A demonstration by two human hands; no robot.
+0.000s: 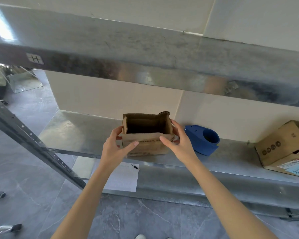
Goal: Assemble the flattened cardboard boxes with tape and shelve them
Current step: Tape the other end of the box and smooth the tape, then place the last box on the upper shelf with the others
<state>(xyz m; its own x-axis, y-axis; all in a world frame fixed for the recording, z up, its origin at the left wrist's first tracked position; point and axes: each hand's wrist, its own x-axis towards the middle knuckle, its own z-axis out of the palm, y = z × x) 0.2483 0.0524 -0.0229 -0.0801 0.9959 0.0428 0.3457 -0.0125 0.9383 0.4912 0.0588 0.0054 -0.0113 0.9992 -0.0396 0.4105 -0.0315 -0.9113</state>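
The cardboard box (150,149), open-topped, is stood on the metal shelf (72,133); its dark inside and blurred print cannot be made out. It is grasped at both sides by the left hand (116,146) and the right hand (179,141), thumbs laid on its front. A second box (281,147) is cut off at the right edge. A blue tape dispenser (201,140) is set just beside the right hand. Grey veined floor tiles (33,187) are seen below, a pale wall (110,95) behind.

Head-worn view, downward, seemingly near shelf (76,131)
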